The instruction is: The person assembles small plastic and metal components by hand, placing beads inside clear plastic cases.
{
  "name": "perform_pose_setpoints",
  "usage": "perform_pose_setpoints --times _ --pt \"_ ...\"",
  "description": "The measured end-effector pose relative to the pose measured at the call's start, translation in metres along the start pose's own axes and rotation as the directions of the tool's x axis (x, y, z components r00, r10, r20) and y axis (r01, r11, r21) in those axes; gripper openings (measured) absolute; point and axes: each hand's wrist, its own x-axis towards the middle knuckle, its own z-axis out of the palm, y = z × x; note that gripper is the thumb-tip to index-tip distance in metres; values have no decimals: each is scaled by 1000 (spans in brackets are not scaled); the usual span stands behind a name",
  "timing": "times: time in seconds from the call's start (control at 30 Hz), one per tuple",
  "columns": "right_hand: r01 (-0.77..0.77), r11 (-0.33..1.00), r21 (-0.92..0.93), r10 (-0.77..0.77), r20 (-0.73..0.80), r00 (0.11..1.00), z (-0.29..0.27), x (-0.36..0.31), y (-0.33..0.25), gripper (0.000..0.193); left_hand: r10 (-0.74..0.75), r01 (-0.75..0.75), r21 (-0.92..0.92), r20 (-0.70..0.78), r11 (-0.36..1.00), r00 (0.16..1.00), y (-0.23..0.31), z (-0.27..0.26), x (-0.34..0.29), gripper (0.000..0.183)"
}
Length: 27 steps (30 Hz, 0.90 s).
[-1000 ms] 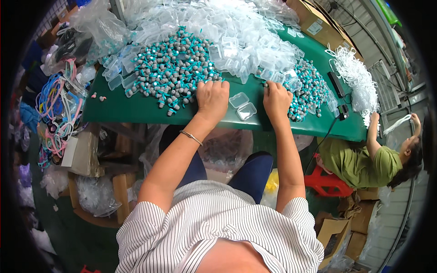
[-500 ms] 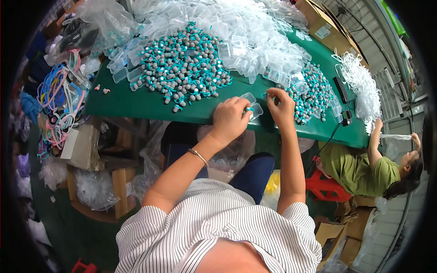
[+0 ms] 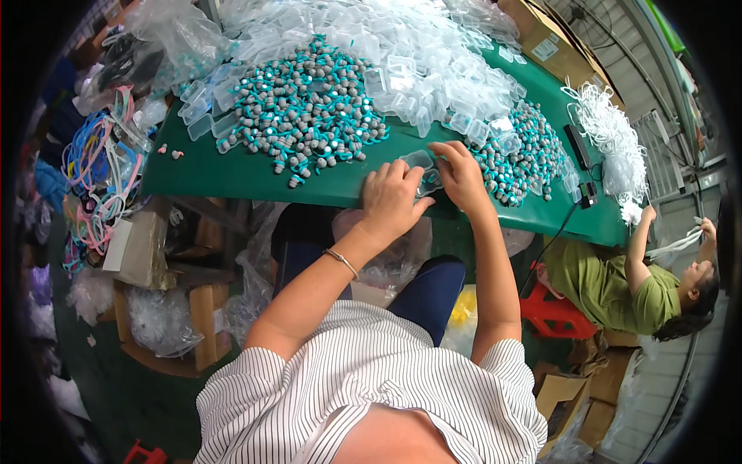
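While the left hand [image 3: 393, 199] and right hand [image 3: 462, 176] bend around the open plastic case [image 3: 430, 184] at the worktop's [image 3: 232, 182] near edge, their grip cannot be told; loading grey-and-teal earplugs [image 3: 309, 116] seems underway, and shutting the lid [image 3: 417, 159] would need clearance.

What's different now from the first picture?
The left hand moved right and bodyward, from the left plug pile to the open clear plastic box. The right hand moved left to it from the right plug pile. Anything let go is unclear. Both piles stayed.
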Motion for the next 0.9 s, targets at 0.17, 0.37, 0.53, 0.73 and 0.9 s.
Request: perform_pose_setpoints --times 0.17,0.37,0.53,0.73,0.9 --pt "87 996 11 -88 167 982 9 11 10 25 57 -58 6 33 998 998 -12 0 -2 47" --pt "-53 994 94 39 146 988 -4 3 7 25 55 -55 -44 6 998 998 -14 -4 -3 66" --pt "-20 978 206 -12 155 988 -24 -10 2 26 124 -123 -54 14 991 992 -19 -6 0 63" --pt "173 983 63 -179 126 976 -17 -34 -8 32 187 -186 -81 2 979 982 -26 1 3 33" --pt "-49 981 187 12 192 981 -12 -39 -13 27 201 -195 -249 -1 948 979 -31 0 2 17"
